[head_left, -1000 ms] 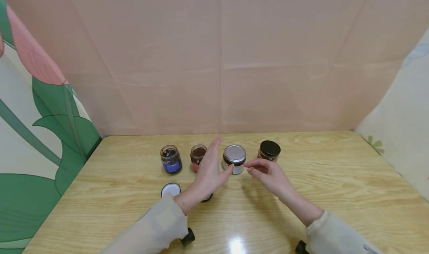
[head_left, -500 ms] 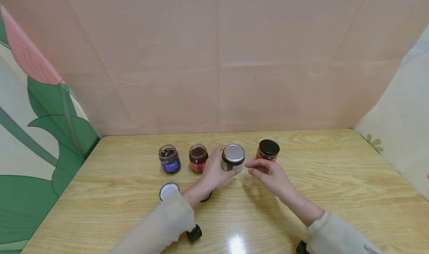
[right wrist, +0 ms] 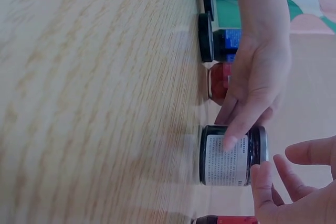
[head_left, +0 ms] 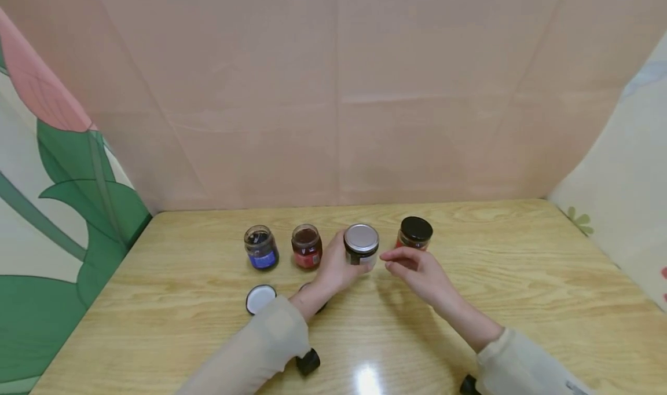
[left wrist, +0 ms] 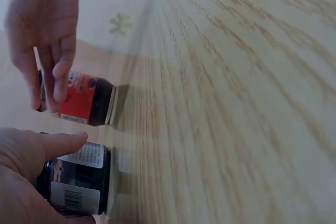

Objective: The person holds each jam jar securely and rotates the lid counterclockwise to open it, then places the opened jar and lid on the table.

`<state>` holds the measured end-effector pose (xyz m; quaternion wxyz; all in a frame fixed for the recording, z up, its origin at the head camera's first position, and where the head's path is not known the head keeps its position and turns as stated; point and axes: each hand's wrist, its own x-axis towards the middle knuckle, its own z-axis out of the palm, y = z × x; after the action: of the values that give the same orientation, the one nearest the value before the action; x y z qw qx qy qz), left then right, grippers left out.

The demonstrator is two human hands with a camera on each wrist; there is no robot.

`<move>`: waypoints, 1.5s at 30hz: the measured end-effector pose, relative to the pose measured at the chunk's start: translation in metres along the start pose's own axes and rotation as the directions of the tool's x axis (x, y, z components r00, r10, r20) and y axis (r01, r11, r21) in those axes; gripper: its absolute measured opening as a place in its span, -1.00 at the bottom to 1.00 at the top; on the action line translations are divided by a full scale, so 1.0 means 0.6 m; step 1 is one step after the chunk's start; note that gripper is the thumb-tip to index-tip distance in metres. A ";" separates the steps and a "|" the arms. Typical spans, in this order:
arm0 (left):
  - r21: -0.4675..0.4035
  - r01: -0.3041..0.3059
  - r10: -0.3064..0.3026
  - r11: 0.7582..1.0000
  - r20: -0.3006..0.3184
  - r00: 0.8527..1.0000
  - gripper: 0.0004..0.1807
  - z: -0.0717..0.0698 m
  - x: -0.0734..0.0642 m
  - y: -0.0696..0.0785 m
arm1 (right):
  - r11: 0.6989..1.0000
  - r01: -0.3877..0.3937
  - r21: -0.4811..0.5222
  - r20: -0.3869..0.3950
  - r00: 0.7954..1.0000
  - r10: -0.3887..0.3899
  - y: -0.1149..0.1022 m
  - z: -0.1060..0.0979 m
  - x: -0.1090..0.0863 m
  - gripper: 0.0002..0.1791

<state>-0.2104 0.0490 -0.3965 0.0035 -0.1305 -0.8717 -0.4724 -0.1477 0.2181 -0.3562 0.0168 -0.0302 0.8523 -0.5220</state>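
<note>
A jar with a silver lid (head_left: 362,238) stands upright mid-table, dark contents and a white printed label (right wrist: 226,161) showing in the right wrist view. My left hand (head_left: 337,267) grips its side, thumb in front and fingers behind. Just right of that jar is my right hand (head_left: 419,273), fingers gently bent, holding nothing; in the right wrist view its fingertips are close to the lid, and I cannot tell whether they touch. Behind the right hand is a black-lidded jar (head_left: 415,230) with a red label (left wrist: 79,98), its lower part hidden in the head view.
To the left stand two lidless jars, one with a blue label (head_left: 262,260) and one with a red label (head_left: 308,259). A loose lid (head_left: 260,299) lies white inside up; another is mostly hidden under the left wrist. The wooden table (head_left: 521,279) meets a pinkish backdrop (head_left: 333,94).
My left hand has come down from an outstretched pose beside the silver-lidded jar and closed round it. The right hand keeps its place. The view has shifted slightly.
</note>
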 end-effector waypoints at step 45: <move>0.032 0.110 -0.110 0.993 0.011 0.994 -0.24 -0.010 -0.006 0.016 | 0.998 0.010 0.066 -0.101 0.995 -0.003 -0.001 -0.015 -0.007 -0.75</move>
<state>-0.2055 0.0482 -0.3856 -0.0259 -0.0851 -0.8849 -0.4571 -0.1440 0.2260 -0.3515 -0.0270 -0.0061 0.8341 -0.5510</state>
